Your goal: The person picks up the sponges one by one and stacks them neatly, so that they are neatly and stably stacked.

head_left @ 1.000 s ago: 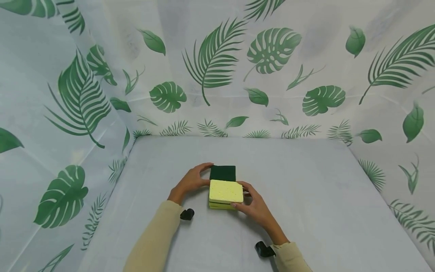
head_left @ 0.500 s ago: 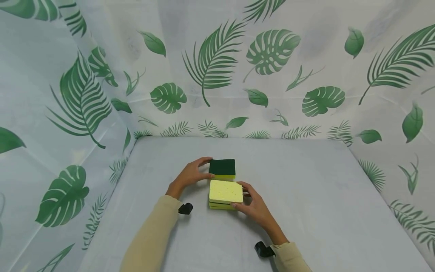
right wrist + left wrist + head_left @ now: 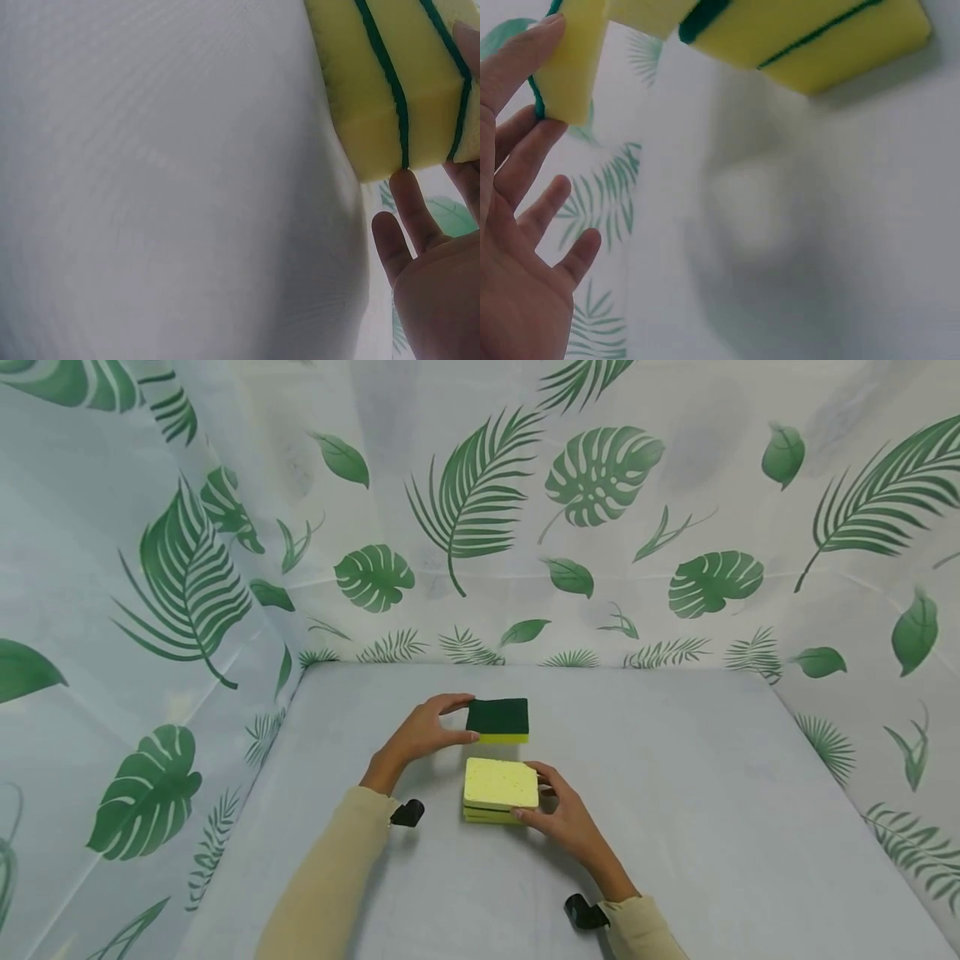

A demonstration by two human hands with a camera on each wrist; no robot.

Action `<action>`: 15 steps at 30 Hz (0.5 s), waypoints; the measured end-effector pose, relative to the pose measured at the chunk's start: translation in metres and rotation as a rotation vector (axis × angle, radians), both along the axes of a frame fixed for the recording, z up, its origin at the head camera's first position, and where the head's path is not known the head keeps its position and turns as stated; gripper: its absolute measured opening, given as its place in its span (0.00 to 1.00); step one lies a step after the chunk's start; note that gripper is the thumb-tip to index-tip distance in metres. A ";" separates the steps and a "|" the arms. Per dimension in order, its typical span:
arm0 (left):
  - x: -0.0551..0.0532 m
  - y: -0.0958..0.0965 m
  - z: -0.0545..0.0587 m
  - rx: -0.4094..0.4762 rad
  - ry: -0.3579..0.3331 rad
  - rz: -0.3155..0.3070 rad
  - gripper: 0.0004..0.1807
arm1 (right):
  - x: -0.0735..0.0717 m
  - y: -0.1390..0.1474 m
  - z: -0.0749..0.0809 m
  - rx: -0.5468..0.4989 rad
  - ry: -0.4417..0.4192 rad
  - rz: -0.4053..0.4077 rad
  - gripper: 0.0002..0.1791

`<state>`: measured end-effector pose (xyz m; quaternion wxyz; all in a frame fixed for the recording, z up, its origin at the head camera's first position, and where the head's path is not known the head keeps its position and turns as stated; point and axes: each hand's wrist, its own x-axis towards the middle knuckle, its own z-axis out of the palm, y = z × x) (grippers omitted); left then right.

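Note:
A sponge (image 3: 498,717) with a dark green scouring face on top and a yellow underside is pinched by its left end in my left hand (image 3: 418,731). It hangs above the table, just beyond a stack of sponges (image 3: 500,783). In the left wrist view, thumb and fingertips hold the lifted sponge (image 3: 576,64) while the lower fingers stay off it. My right hand (image 3: 562,818) grips the right side of the stack, whose top sponge shows its pale yellow face. Thin green layers run between the yellow blocks of the stack (image 3: 375,90) in the right wrist view.
The pale table (image 3: 675,793) stretches out around both hands. White cloth walls (image 3: 480,610) printed with green leaves rise behind and at both sides. A black wrist camera (image 3: 408,813) sits on the left wrist and another camera (image 3: 585,912) on the right.
My left hand has drawn the green-topped sponge away from behind the stack, farther off and upward, so its yellow edge now shows. The right hand and the stack have stayed in place.

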<state>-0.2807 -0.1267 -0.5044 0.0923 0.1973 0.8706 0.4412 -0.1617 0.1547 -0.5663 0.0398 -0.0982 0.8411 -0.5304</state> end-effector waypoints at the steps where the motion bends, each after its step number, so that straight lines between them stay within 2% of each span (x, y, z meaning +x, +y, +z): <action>1: 0.000 0.001 0.002 -0.002 0.005 0.000 0.43 | 0.000 0.000 0.000 0.001 -0.001 0.000 0.44; 5: 0.004 0.003 0.010 -0.030 0.020 0.004 0.44 | 0.001 0.001 0.001 0.003 -0.004 -0.001 0.44; 15: 0.020 0.004 0.027 -0.070 0.079 0.009 0.44 | -0.001 0.001 -0.001 0.003 -0.010 0.008 0.44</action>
